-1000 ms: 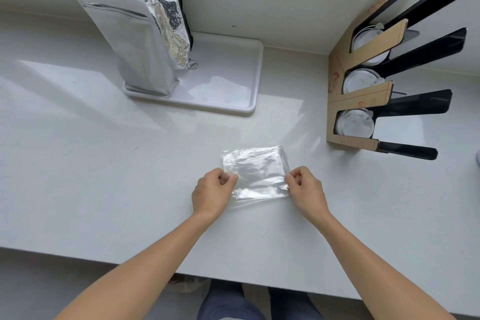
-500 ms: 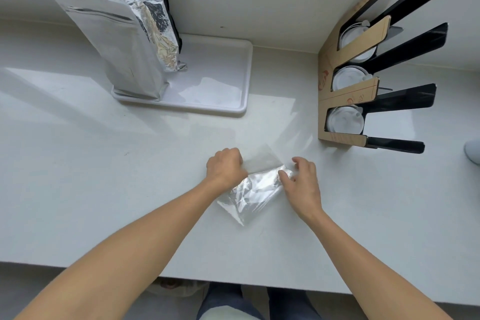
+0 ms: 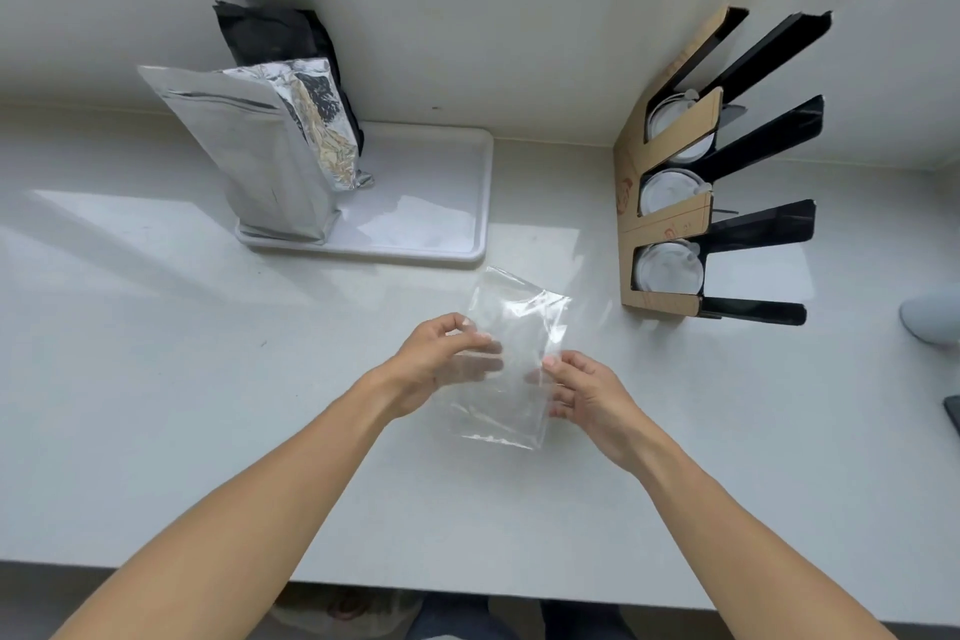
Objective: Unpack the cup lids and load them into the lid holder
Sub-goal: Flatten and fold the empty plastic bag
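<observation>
The clear plastic bag [image 3: 511, 369] is looking thin, glossy and crinkled. The lid holder [image 3: 670, 218] is showing matt brown cardboard with glossy black dividers, holding 3 stacks of white plastic lids [image 3: 667, 268]. The foil pouch [image 3: 260, 161] is shining metallic silver. The tray [image 3: 441, 203] and surface [image 3: 156, 379] are appearing smooth white.

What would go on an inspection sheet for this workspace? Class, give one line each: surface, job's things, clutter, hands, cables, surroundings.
Surface: white counter, sunlit patches.
Job's things: clear plastic bag, looks empty, held above the counter; lid holder with white lids in three slots.
Clutter: silver foil pouch and black pouch on a white tray.
Hands: left hand and right hand hold the bag's sides.
Cables: nothing seen.
Surroundings: white wall behind.
</observation>
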